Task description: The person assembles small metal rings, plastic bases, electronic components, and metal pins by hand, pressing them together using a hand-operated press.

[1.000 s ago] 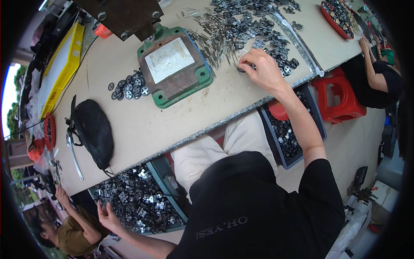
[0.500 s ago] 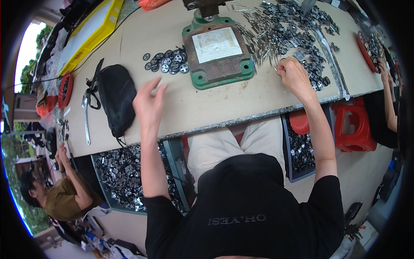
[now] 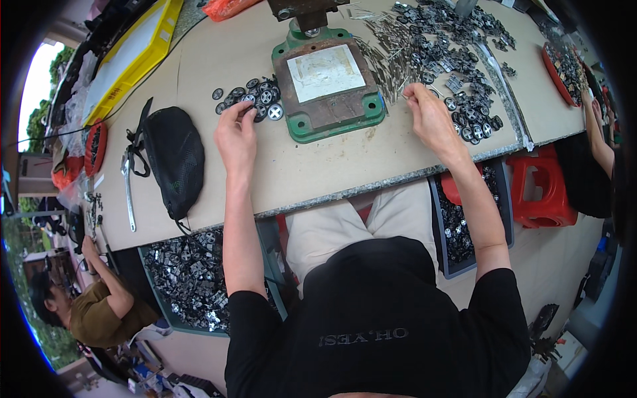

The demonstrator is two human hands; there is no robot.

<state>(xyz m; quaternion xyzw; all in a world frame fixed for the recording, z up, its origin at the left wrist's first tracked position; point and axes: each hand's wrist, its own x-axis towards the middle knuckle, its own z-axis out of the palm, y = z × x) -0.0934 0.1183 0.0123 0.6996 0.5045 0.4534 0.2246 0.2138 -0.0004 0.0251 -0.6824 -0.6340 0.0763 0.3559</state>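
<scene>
The wheels lie just beyond your curled left hand, away from the desk's near edge; your right hand, narrow at fingertips, is beside the pins. What either holds, I cannot tell.

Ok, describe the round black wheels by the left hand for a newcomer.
Find the green and brown metal press base on the beige tabletop. Just left of it, by the bare left hand, lie the round black wheels. They form a small separate cluster, unlike the larger heap of dark parts right of the base.
</scene>
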